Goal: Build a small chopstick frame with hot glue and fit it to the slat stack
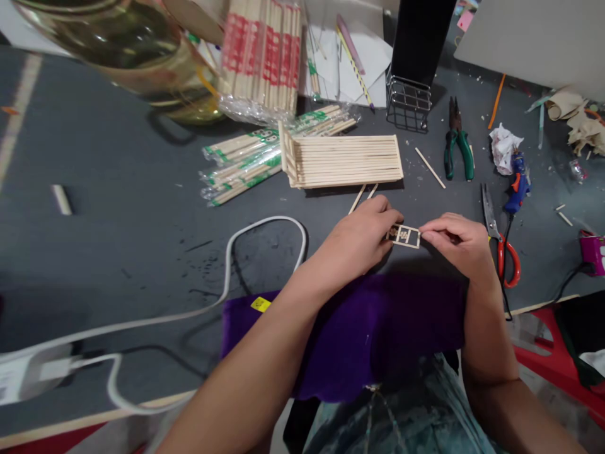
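My left hand (363,236) is closed on the left end of a small wooden frame (413,238) with crosspieces inside it. The fingertips of my right hand (458,239) are pinched together at the frame's right corner; whether a smaller piece is between them I cannot make out. Both hands are just above the front of the grey table, over a purple cloth (378,321). Beyond my left hand lies a miniature bed-like piece (347,161) built of thin wooden sticks, with a raised end at its left. Two loose sticks (358,198) poke out behind my left hand.
Bagged sticks (259,63) and green-marked stick packs (246,161) lie at the back left beside a large clear container (155,69). Green-handled pliers (457,142), red-handled scissors (505,252) and a blue glue gun (518,183) lie rightward. A white cable (229,271) loops at left.
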A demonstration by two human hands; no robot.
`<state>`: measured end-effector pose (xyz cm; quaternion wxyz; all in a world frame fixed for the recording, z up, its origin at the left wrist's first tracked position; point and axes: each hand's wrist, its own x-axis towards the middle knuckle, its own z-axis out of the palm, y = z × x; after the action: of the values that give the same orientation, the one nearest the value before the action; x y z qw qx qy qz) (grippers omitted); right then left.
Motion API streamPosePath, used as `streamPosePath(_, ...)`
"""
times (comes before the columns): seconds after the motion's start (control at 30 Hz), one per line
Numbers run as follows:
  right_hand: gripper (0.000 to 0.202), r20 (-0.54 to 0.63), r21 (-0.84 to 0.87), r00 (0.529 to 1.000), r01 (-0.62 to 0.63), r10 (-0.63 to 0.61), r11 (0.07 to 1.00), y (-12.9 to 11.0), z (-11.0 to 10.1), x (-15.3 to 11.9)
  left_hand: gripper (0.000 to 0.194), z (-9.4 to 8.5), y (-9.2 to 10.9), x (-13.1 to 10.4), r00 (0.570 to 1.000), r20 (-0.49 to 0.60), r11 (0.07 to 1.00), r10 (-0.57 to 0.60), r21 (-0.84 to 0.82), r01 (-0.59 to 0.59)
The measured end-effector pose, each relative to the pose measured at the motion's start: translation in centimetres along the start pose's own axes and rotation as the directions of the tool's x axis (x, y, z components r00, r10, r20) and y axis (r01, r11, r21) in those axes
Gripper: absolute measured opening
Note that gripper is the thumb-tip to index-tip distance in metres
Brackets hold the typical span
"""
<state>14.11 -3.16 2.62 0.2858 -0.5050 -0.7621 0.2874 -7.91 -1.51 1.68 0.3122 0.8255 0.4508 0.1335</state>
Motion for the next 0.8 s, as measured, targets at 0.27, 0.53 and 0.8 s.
streamPosePath(0.27, 0.011, 0.185, -0.122, 0.982, 0.001, 0.022, 0.993, 1.3, 0.2, 0.3, 0.029, 0.3, -0.4, 0.5, 1.0, 0.02, 1.0, -0.002, 0.02, 0.002)
streamPosePath(0.53, 0.01, 0.233, -0.16, 0.971, -0.005, 0.042, 0.987, 1.3, 0.8, 0.5, 0.027, 0.1, 0.0, 0.7, 0.998, 0.045, 0.998, -0.035, 0.049, 0.033)
streamPosePath(0.8, 0.011, 0.235, -0.18, 0.971, 0.004, 0.039, 0.984, 1.2, 0.9, 0.6, 0.026, 0.0, 0.1, 0.7, 0.998, 0.043, 0.997, -0.035, 0.065, 0.032)
